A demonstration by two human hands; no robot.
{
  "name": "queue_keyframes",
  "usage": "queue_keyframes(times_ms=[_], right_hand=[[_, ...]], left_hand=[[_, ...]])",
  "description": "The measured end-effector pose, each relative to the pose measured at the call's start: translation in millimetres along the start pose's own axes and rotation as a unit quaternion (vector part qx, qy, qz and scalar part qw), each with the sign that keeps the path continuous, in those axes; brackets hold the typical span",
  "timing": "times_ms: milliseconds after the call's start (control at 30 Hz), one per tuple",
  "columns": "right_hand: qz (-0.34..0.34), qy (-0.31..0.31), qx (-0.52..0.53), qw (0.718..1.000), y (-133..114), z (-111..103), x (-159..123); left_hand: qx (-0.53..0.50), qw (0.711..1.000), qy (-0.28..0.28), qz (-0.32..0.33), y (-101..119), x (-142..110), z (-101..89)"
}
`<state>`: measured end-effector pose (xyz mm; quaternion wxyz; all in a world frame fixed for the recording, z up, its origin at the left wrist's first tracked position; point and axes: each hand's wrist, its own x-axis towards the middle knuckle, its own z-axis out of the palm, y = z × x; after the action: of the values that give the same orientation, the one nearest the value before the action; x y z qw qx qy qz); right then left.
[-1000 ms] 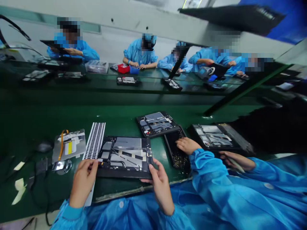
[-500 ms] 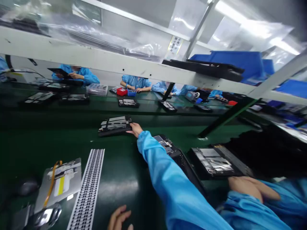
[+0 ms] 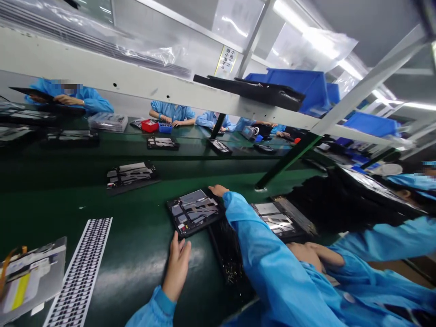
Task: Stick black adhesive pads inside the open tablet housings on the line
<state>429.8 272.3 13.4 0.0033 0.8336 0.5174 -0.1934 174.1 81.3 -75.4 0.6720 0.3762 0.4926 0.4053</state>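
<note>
An open-backed tablet (image 3: pixel 195 209), black-framed with grey battery plates and boards showing inside, is in front of me, its right side over a stack of dark parts (image 3: pixel 228 254). My right hand (image 3: pixel 218 190) grips its far right corner, fingers closed. Close against its near left edge is my left hand (image 3: pixel 177 259), fingers stretched out; whether the fingertips touch the frame I cannot tell. Another open tablet (image 3: pixel 131 175) lies on the green bench farther left, apart from both hands.
A printed label strip (image 3: pixel 81 268) and a metal panel with an orange flex cable (image 3: pixel 37 277) lie at left. To my right, a co-worker's hands (image 3: pixel 313 254) rest beside another open tablet (image 3: pixel 274 218). A slanted post (image 3: pixel 289 159) carries the shelf; more tablets line the raised ledge.
My right hand has let go of the tablet at the back left and moved right and nearer, onto another one. My left hand has risen from the bottom edge to that tablet. The view has turned right.
</note>
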Motion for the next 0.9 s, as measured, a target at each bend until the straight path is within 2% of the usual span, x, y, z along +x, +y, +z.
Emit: queue_keyframes(times_ms=[100, 167, 233, 300, 400, 500, 567, 633, 667, 700, 733, 767, 800, 833, 900], right_hand=[[-0.04, 0.008, 0.06, 0.997, 11.6, 5.0, -10.9], [-0.073, 0.018, 0.094, 0.993, 6.0, 9.6, -22.4], [-0.106, 0.034, 0.121, 0.986, -6.3, 21.5, -40.8], [-0.133, 0.051, 0.144, 0.979, -18.9, 44.6, -68.1], [-0.15, 0.072, 0.166, 0.972, -27.5, 94.5, -120.8], [-0.133, 0.096, 0.17, 0.972, -23.2, 140.2, -168.5], [-0.113, 0.129, 0.166, 0.971, -19.2, 157.3, -191.5], [-0.092, 0.175, 0.161, 0.967, -19.5, 162.6, -212.5], [-0.1, 0.209, 0.163, 0.959, -22.5, 162.5, -224.7], [-0.131, 0.242, 0.172, 0.946, -27.9, 161.7, -239.3], [-0.186, 0.265, 0.188, 0.927, -36.1, 161.3, -256.7], [-0.26, 0.267, 0.211, 0.904, -47.0, 162.4, -276.7], [-0.347, 0.247, 0.234, 0.874, -60.2, 165.5, -298.7], [-0.424, 0.197, 0.254, 0.847, -75.0, 171.1, -321.5], [-0.527, 0.078, 0.251, 0.808, -106.5, 188.7, -363.9]], left_hand=[[-0.002, 1.0, 0.009, 0.013, 4.9, -0.9, 0.5], [0.003, 0.999, 0.027, 0.028, 5.7, -18.5, -13.3], [0.019, 0.997, 0.06, 0.046, 5.2, -46.5, -37.7], [0.044, 0.991, 0.105, 0.064, 3.2, -78.9, -67.6], [0.09, 0.978, 0.169, 0.085, -2.6, -121.8, -108.7], [0.13, 0.968, 0.192, 0.099, -9.2, -150.4, -135.6], [0.144, 0.968, 0.18, 0.104, -11.3, -167.7, -148.5], [0.179, 0.964, 0.157, 0.121, -10.8, -189.7, -164.1], [0.222, 0.952, 0.155, 0.144, -10.1, -202.5, -174.4], [0.282, 0.928, 0.165, 0.177, -9.6, -215.7, -186.6], [0.354, 0.891, 0.187, 0.216, -9.5, -228.4, -200.1], [0.425, 0.841, 0.219, 0.254, -10.2, -239.6, -214.1], [0.488, 0.786, 0.252, 0.283, -11.6, -248.6, -227.3], [0.533, 0.739, 0.281, 0.302, -13.8, -254.9, -238.6], [0.597, 0.672, 0.304, 0.316, -19.5, -259.5, -252.0]])
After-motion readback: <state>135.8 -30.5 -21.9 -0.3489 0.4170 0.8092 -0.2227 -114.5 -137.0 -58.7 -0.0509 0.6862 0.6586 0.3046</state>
